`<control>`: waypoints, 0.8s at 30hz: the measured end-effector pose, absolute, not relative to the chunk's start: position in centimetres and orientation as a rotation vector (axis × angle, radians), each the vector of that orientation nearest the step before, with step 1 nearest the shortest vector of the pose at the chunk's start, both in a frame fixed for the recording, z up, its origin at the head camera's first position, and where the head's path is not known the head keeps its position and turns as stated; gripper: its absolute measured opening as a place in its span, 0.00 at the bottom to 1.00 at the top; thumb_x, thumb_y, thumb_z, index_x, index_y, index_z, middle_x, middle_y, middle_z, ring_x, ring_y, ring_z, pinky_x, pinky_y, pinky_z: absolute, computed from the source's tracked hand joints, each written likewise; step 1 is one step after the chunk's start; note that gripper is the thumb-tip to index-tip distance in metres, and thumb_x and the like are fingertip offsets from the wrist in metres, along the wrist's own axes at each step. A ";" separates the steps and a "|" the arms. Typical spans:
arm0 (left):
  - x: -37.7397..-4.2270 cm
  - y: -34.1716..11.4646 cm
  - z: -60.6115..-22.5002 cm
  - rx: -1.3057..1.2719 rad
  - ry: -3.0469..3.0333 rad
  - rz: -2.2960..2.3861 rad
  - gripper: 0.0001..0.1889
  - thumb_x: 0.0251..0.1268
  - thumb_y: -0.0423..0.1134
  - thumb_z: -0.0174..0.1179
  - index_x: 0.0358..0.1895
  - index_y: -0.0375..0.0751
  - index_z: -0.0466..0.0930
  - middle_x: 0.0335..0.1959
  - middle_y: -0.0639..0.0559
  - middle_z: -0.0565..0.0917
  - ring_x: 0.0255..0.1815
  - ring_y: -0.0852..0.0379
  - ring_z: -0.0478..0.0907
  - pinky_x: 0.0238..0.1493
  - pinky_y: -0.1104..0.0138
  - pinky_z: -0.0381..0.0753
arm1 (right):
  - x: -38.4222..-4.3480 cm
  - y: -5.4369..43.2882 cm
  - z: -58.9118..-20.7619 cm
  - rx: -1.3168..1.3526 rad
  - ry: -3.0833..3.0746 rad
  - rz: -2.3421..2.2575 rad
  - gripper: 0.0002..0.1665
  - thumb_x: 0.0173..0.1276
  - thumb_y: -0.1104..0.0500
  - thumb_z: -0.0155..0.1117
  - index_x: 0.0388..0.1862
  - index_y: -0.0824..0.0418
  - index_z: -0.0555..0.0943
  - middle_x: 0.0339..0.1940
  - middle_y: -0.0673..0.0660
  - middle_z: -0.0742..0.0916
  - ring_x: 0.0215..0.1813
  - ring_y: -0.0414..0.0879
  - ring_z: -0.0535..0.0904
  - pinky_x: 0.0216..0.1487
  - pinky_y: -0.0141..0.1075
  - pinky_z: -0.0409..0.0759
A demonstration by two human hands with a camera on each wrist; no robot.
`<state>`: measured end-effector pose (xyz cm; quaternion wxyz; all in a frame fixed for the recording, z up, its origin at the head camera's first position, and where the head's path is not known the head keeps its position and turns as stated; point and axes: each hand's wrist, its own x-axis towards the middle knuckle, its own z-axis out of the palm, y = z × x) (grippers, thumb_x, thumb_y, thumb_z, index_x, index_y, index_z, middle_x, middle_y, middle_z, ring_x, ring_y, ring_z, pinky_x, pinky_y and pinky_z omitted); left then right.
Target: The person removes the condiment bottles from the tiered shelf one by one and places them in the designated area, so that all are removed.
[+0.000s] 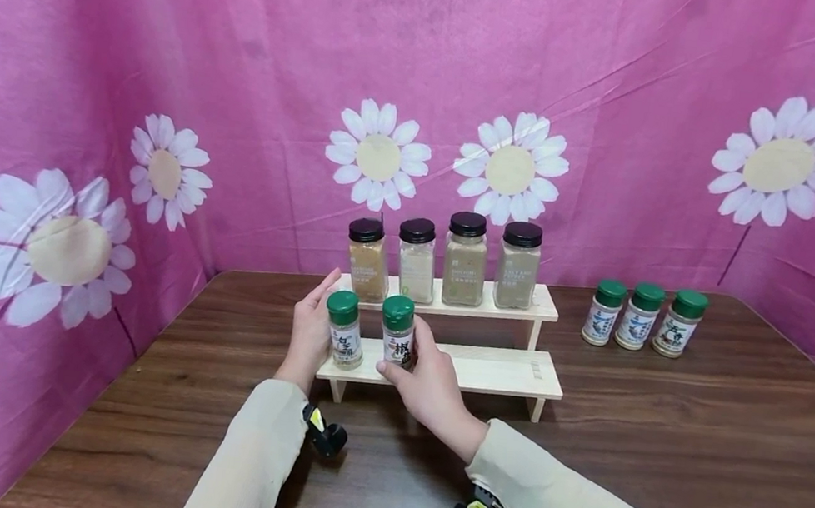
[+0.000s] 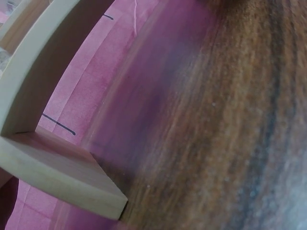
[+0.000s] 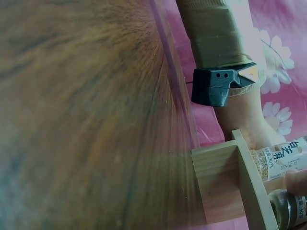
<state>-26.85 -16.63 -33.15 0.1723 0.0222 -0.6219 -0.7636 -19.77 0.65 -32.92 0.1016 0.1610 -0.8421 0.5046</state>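
Observation:
My right hand (image 1: 436,381) grips a small green-capped spice jar (image 1: 397,332), thumb across its front, at the lower tier of a pale wooden two-tier rack (image 1: 492,370). To its left, another green-capped jar of pale seeds (image 1: 348,333) stands upright on the same tier. My left hand (image 1: 310,333) is beside that jar at the rack's left end, fingers extended upward; whether it touches the jar is hidden. In the right wrist view, the seed jar (image 3: 280,160) and the gripped jar (image 3: 288,207) appear side by side above the rack's edge (image 3: 254,184).
Several black-lidded square jars (image 1: 464,265) line the upper tier. Three more green-capped jars (image 1: 637,318) stand on the brown wooden table (image 1: 657,450) to the right. A pink daisy-patterned cloth (image 1: 266,104) hangs behind. The rack's leg (image 2: 62,172) shows in the left wrist view.

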 end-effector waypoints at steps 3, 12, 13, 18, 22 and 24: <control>-26.9 -16.7 -33.2 0.061 -1.771 -2.165 0.20 0.71 0.35 0.46 0.64 0.38 0.68 0.68 0.45 0.66 0.69 0.54 0.59 0.69 0.62 0.60 | -19.7 0.9 -32.9 0.487 -2.458 1.516 0.41 0.56 0.59 0.69 0.67 0.59 0.62 0.50 0.61 0.83 0.51 0.52 0.78 0.55 0.48 0.75; -26.9 -16.6 -33.2 0.053 -1.758 -2.172 0.20 0.72 0.35 0.45 0.64 0.37 0.67 0.68 0.45 0.65 0.69 0.54 0.59 0.69 0.62 0.60 | -19.9 1.7 -32.9 0.541 -2.300 1.658 0.31 0.56 0.60 0.69 0.57 0.59 0.68 0.40 0.58 0.85 0.37 0.44 0.78 0.35 0.32 0.78; -26.9 -16.6 -33.2 0.051 -1.755 -2.174 0.20 0.72 0.34 0.45 0.64 0.37 0.67 0.68 0.45 0.65 0.69 0.54 0.59 0.69 0.62 0.60 | -19.9 1.8 -32.9 0.538 -2.289 1.672 0.30 0.56 0.60 0.69 0.56 0.58 0.69 0.39 0.58 0.85 0.37 0.44 0.78 0.35 0.32 0.78; -26.8 -16.6 -33.1 0.046 -1.763 -2.168 0.20 0.72 0.34 0.45 0.64 0.37 0.67 0.68 0.45 0.65 0.69 0.54 0.59 0.69 0.61 0.61 | -19.9 2.5 -32.8 0.570 -2.219 1.715 0.29 0.56 0.58 0.69 0.56 0.55 0.69 0.36 0.56 0.84 0.37 0.43 0.77 0.36 0.33 0.78; -26.8 -16.7 -33.1 0.040 -1.768 -2.164 0.20 0.72 0.34 0.45 0.64 0.37 0.67 0.68 0.45 0.65 0.68 0.54 0.59 0.68 0.61 0.61 | -19.8 3.0 -32.6 0.607 -2.154 1.721 0.31 0.57 0.59 0.69 0.58 0.56 0.69 0.37 0.57 0.83 0.38 0.44 0.77 0.36 0.32 0.77; -26.8 -16.7 -33.1 0.038 -1.769 -2.162 0.20 0.72 0.34 0.45 0.64 0.37 0.67 0.68 0.45 0.65 0.69 0.54 0.59 0.68 0.61 0.61 | -19.6 3.2 -32.5 0.623 -2.122 1.726 0.31 0.57 0.60 0.68 0.59 0.57 0.68 0.39 0.57 0.83 0.38 0.44 0.77 0.35 0.31 0.77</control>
